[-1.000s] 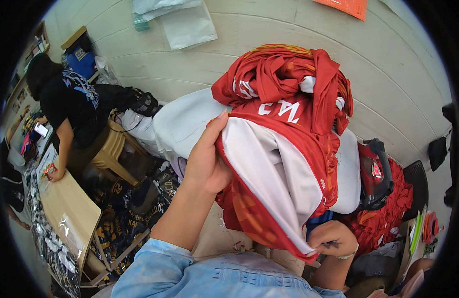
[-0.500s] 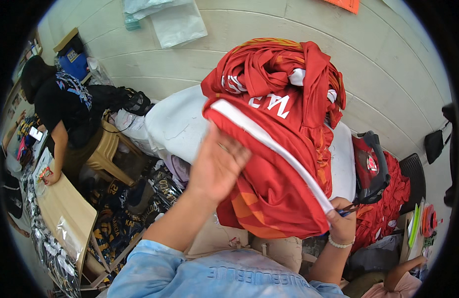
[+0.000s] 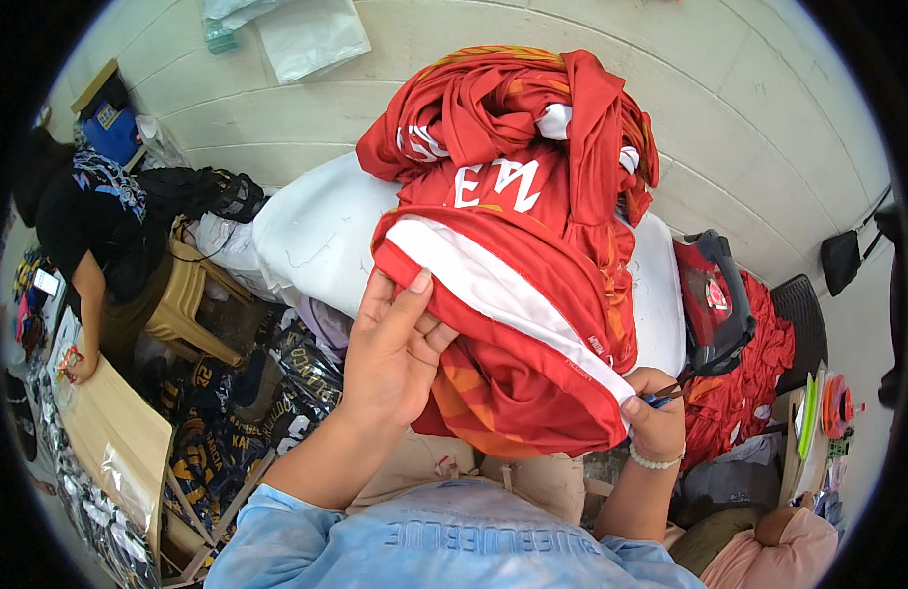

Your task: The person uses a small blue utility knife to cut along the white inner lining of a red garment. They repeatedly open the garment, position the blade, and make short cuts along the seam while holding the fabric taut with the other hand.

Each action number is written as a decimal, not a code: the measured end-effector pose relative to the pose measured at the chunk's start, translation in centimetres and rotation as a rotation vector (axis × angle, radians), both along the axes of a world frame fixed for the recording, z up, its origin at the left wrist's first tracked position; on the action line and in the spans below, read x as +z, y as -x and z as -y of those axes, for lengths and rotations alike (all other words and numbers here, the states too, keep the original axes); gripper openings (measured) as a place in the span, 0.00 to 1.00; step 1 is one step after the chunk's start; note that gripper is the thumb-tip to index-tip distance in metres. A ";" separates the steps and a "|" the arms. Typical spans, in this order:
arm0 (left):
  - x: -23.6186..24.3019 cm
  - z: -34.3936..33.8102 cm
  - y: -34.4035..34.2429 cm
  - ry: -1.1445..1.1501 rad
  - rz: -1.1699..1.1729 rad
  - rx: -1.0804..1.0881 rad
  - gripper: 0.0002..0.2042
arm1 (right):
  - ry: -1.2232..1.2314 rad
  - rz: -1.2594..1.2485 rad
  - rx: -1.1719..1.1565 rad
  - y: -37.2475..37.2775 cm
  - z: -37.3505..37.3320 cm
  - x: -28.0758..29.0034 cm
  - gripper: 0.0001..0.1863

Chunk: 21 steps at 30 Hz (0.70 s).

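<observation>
A red jersey [image 3: 493, 348] with orange patches lies spread before me, a long white band [image 3: 488, 280] running along its near edge. My left hand [image 3: 390, 358] is closed on the red edge at the band's left end, thumb on top. At the band's right end, my right hand [image 3: 655, 417] grips the edge between thumb and fingers. That hand also holds a small blue-handled cutting tool [image 3: 660, 397], its dark tip pointing right; most of it is hidden. Beyond, more red jerseys [image 3: 493, 108] with white lettering are heaped on a white padded surface [image 3: 306, 240].
A red-and-grey appliance-like object [image 3: 704, 304] stands right of the padded surface, beside more red garments [image 3: 743, 393]. At left, a person in black [image 3: 90, 211] works near a tan chair [image 3: 193, 304] and wooden board [image 3: 115, 422]. Dark garments [image 3: 238, 412] lie below. Another person's pink sleeve [image 3: 793, 550] shows lower right.
My left hand has gone from open, loosely over the cloth, to gripping the band's left end. The white band now faces up more widely. The right hand keeps its hold.
</observation>
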<state>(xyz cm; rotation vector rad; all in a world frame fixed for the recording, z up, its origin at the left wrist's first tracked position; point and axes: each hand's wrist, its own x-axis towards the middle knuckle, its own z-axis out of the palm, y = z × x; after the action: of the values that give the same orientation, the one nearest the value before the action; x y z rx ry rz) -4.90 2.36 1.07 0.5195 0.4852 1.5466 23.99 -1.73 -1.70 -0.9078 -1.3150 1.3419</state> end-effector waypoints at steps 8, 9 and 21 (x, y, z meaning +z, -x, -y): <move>1.7 1.2 0.4 -0.135 -0.181 -0.177 0.31 | -0.168 0.381 -0.295 2.7 -1.3 1.6 0.12; 1.9 1.3 0.4 -0.124 -0.222 -0.173 0.32 | -0.275 0.459 -0.388 3.4 -1.5 1.7 0.13; 2.6 1.9 0.1 -0.227 -0.383 -0.188 0.37 | -0.376 0.501 -0.063 9.4 0.2 2.9 0.19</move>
<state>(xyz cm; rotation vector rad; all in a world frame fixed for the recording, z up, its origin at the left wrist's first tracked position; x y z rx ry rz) -5.03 0.46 3.70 1.0188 0.5367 1.3307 14.62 -1.94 1.23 -1.0431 -1.8281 0.7972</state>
